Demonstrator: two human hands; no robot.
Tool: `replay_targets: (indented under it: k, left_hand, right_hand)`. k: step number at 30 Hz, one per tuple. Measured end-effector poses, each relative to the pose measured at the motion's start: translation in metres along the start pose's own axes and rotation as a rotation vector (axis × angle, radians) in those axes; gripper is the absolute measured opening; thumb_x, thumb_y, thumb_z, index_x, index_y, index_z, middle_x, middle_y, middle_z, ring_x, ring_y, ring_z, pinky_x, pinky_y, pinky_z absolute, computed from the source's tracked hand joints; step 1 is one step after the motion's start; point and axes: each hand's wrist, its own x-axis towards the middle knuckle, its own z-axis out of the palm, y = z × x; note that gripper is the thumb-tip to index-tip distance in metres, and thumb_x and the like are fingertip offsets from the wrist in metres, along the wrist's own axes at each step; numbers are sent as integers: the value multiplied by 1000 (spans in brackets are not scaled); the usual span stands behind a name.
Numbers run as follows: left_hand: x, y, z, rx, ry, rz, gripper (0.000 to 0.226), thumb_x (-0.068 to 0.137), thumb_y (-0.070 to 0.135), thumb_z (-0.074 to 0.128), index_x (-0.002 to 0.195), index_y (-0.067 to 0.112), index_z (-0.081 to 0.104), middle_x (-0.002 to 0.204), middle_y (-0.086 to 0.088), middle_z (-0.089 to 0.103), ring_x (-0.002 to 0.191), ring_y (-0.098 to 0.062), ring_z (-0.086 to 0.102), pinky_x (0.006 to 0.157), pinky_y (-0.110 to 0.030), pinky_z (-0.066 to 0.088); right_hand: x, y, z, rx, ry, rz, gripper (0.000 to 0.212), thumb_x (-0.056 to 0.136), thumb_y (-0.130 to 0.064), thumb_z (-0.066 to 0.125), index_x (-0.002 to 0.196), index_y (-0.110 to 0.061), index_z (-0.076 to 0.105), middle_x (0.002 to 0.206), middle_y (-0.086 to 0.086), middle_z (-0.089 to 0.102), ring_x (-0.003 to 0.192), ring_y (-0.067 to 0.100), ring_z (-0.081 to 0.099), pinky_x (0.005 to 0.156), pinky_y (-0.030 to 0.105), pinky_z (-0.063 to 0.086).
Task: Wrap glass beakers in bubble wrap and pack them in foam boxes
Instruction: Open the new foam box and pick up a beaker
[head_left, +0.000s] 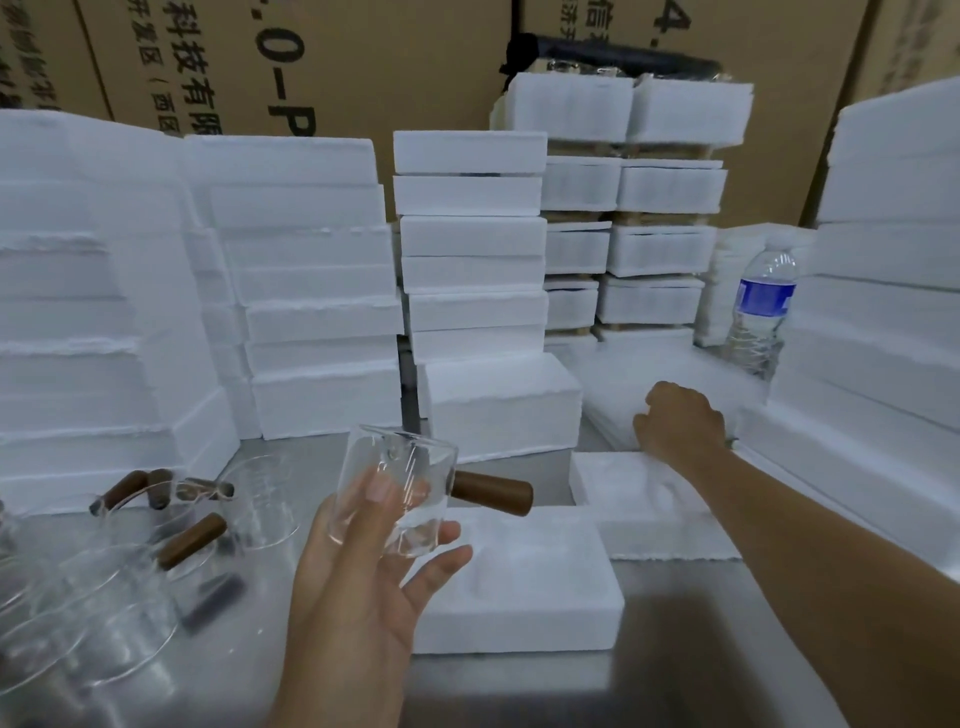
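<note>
My left hand (363, 582) holds a clear glass beaker (397, 488) up over the table, palm up, thumb and fingers curled round its body; its brown wooden handle (493, 492) points right. Under it lies an open foam box half (524, 587) with moulded hollows. A second foam half (639, 499) lies behind it to the right. My right hand (678, 418) reaches far right with fingers curled onto a flat stack of white wrap sheets (623, 379); whether it pinches a sheet is unclear.
Several more glass beakers with wooden handles (156, 525) lie at the left on the steel table (675, 623). Stacks of white foam boxes (467, 234) wall the back and both sides. A water bottle (761, 306) stands at the right. Cardboard cartons (337, 67) stand behind.
</note>
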Motion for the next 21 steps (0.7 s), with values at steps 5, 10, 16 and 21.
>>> replay_targets:
  k: [5,10,16,21]
  left_hand:
    - [-1,1,4,0,1,-20,36,60,30,64,92,15,63,73,-4,72,50,-21,65,44,-29,53]
    - [-3,3,4,-6,-18,-18,44,54,35,66,94,15,63,77,-5,72,53,-21,66,46,-30,54]
    - [-10,10,5,-62,-53,-30,35,63,34,63,92,15,64,84,-6,71,59,-20,66,52,-28,55]
    - [-14,24,2,-191,-151,-85,45,58,39,76,95,14,66,93,-9,68,66,-21,66,56,-29,56]
  right_hand:
    - [3,1,2,-68,147,4,22,93,-10,41,99,-7,61,101,11,65,96,28,57,75,30,37]
    - [0,-10,-16,296,450,-43,26,96,-22,46,103,-4,64,103,15,65,100,33,56,82,40,45]
    - [-42,-42,-62,828,422,-426,14,93,-26,57,83,-16,55,80,-11,57,83,8,55,69,6,38]
    - [-125,-51,-78,628,35,-888,8,88,-33,57,85,-25,57,94,-13,64,90,-2,56,83,12,41]
